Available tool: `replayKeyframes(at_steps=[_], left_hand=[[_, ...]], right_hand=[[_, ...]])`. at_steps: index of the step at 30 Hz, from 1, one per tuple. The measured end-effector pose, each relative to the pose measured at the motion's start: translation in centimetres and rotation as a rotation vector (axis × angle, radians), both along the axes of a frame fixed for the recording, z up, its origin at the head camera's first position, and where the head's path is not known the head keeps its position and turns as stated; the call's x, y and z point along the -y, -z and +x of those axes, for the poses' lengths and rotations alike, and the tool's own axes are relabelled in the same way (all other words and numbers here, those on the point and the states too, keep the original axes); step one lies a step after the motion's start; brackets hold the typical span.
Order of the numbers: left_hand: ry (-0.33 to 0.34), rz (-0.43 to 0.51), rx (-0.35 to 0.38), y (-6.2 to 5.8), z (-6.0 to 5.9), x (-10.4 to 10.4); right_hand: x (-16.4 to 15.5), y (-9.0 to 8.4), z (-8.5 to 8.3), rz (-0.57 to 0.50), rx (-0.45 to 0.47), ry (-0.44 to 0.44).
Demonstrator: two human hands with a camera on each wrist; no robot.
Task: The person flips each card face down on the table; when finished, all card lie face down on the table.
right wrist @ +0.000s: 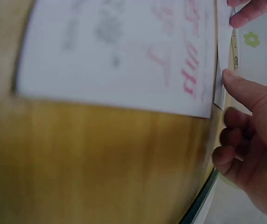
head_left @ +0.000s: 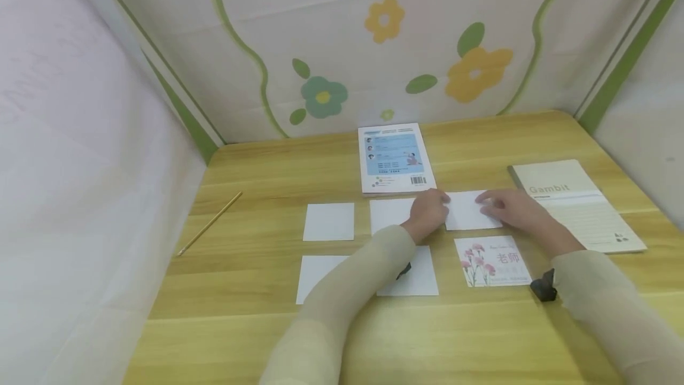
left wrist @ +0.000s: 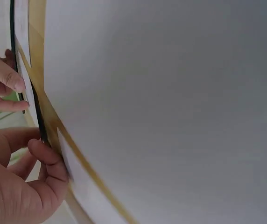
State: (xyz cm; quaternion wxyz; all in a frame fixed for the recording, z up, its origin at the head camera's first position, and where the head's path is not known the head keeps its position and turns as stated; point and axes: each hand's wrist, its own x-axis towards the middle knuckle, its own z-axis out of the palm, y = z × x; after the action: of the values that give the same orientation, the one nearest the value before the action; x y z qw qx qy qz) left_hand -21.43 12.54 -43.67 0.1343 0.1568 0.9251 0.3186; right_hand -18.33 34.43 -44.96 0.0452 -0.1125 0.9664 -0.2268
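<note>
In the head view a white card lies between the two hands, in the back row. My left hand pinches its left edge between thumb and forefinger. Over the card's right part is my right hand, thumb touching the card and the other fingers loosely bent. Another white card sits just left of the left hand, partly covered by it. Nearer the body, below the held card, lies a card printed with pink flowers. A large pale card fills most of the left wrist view.
Several more blank cards are laid out, including one at far left and one under the left sleeve. A blue-and-white book stands behind the row. The Gambit notebook is at right, a pencil at left.
</note>
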Motion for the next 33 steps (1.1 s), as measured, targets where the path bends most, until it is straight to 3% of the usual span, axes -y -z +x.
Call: replayKeyframes(at_steps=[4, 8, 11, 15, 18, 23, 26, 30, 33], left_hand=[[0.063, -0.098, -0.038, -0.6, 0.3, -0.1], [0.057, -0.012, 0.049, -1.7, 1.8, 0.4], [0.052, 0.132, 0.276, -2.6, 4.0, 1.3], [-0.006, 0.291, 0.629, -3.6, 7.0, 2.4], [-0.082, 0.419, 0.768, -3.8, 8.3, 2.6], [-0.21, 0.688, 0.889, -3.2, 9.0, 2.7], [-0.242, 0.797, 0.923, -2.6, 9.2, 2.8], [-0.225, 0.894, 0.938, -2.3, 9.4, 3.0], [-0.152, 0.909, 0.918, -2.5, 9.5, 2.9]], right_hand=[[0.1, -0.1, 0.3, 0.056, -0.027, 0.006], [1.1, -1.8, 2.1, 0.065, 0.015, 0.087], [2.2, -3.5, 4.7, 0.109, 0.131, 0.15], [3.9, -4.2, 8.2, 0.115, 0.252, 0.139], [5.0, -3.9, 9.7, 0.069, 0.233, 0.143], [6.5, -3.7, 10.5, 0.053, 0.214, 0.194], [7.2, -3.8, 10.9, 0.055, 0.248, 0.225], [8.0, -4.5, 11.1, -0.032, 0.272, 0.208], [8.3, -5.6, 11.1, -0.21, 0.295, 0.169]])
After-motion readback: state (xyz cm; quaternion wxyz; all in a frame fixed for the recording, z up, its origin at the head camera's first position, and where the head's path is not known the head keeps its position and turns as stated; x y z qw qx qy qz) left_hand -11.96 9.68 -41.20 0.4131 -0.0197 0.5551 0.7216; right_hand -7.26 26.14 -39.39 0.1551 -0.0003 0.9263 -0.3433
